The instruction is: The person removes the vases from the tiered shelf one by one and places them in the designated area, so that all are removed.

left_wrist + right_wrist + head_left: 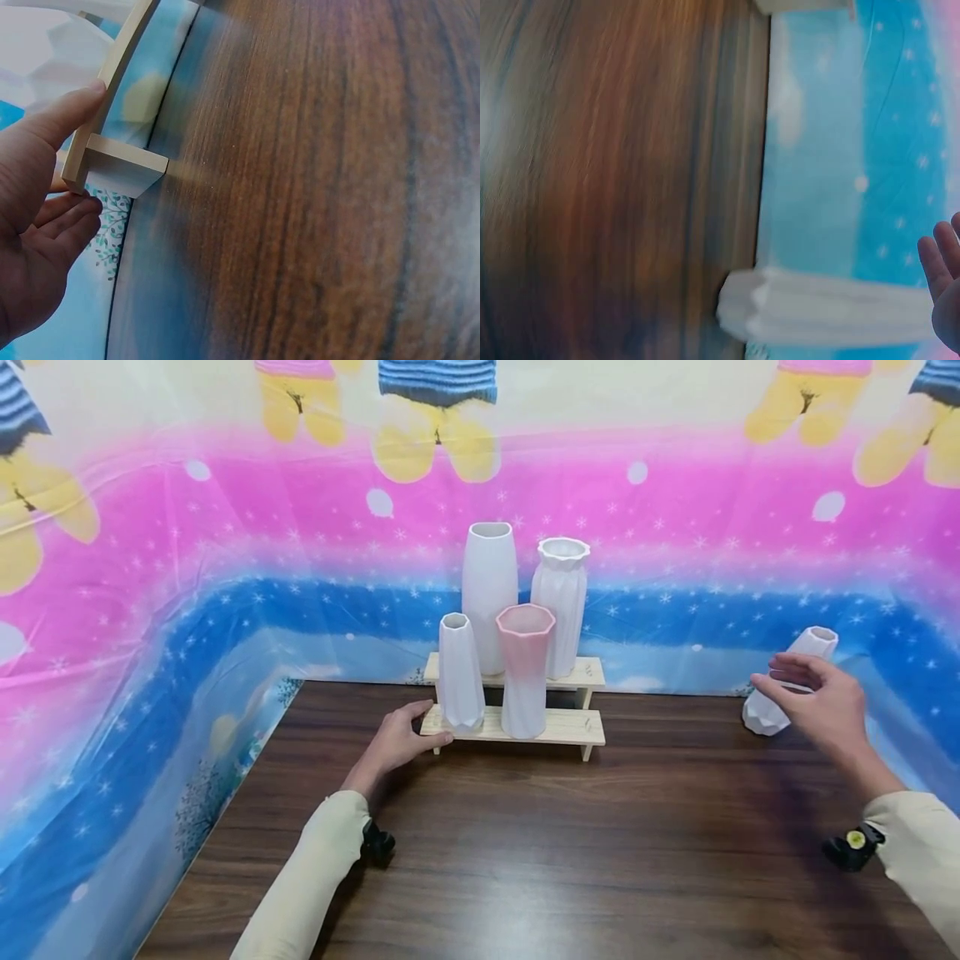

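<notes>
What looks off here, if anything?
No spill or damage visible. One white vase stands apart at far right, by the right hand, while four vases sit on the wooden stand. That lone vase's lean may be lens distortion.

Bare surface (660, 818) is stretching between the wooden stand (573, 723) and the lone vase (767, 714), leaving a wide lane. There, a pink-white vase (525, 672) and slim vase (459, 677) are partly blocking frontal reach toward two back vases (490, 577); cloth (697, 560) is closing the rear.

no words or numbers I can read from here, faint marks (588, 723) on the wooden stand (564, 727), illegible
</notes>
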`<state>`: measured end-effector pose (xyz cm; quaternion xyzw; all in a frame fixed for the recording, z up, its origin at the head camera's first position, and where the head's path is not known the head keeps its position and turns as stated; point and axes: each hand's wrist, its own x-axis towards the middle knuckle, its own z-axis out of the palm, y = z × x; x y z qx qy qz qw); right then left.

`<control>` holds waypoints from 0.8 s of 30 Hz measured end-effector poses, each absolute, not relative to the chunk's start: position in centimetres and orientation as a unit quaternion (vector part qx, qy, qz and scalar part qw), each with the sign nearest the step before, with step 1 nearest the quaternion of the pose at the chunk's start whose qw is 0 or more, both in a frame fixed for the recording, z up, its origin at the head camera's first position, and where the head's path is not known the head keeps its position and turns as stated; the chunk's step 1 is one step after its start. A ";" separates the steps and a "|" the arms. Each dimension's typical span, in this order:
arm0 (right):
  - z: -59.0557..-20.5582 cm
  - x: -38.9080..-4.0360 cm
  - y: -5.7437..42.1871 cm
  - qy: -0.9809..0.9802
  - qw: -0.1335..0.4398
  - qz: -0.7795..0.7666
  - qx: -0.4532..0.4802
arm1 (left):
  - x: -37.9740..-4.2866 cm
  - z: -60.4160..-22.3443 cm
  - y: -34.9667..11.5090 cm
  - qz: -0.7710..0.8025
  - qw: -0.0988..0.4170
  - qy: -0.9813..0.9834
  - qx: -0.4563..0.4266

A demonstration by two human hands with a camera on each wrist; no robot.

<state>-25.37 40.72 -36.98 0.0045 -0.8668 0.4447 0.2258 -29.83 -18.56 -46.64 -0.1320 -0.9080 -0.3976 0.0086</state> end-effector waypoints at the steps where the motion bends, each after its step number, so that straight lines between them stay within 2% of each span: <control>1: -36.9 -25.4 40.2 -0.866 0.226 0.445 0.012 | -29.8 -46.7 -18.6 -0.397 0.007 -0.909 -0.130; 17: -34.9 -26.3 31.7 -0.861 0.216 0.445 0.115 | -30.1 -46.5 -18.6 -0.391 0.007 -0.912 -0.128; 24: -34.5 -26.2 27.3 -0.841 0.188 0.484 0.152 | -30.1 -46.4 -18.6 -0.392 0.006 -0.911 -0.127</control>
